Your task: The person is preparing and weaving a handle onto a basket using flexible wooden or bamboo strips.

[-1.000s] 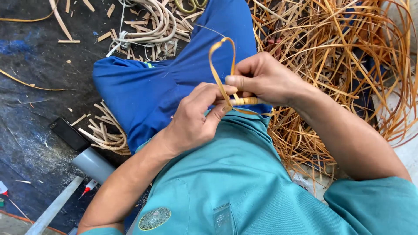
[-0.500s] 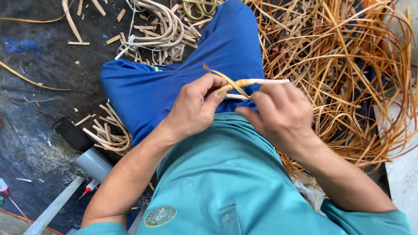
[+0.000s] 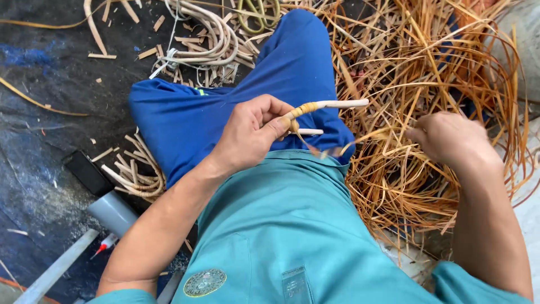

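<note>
Dark floor sheeting carries cane scraps. Your left hand (image 3: pixel 250 135) pinches the pale cane rod with tan wrapping (image 3: pixel 315 107) over your lap; your right hand (image 3: pixel 447 138), closed, pulls the blurred thin strip (image 3: pixel 360 139), which may snap or loosen.

Between the left hand (image 3: pixel 253 135) and the right hand (image 3: pixel 450 141) lies an open gap, crossed only by a thin strip (image 3: pixel 360 141). Right of and beyond the right hand, a tangled heap of cane strips (image 3: pixel 427 62) blocks passage. Left of the left hand — dark floor sheet (image 3: pixel 50 112), scattered offcuts (image 3: pixel 135 174), a grey pipe (image 3: pixel 112 213).
</note>
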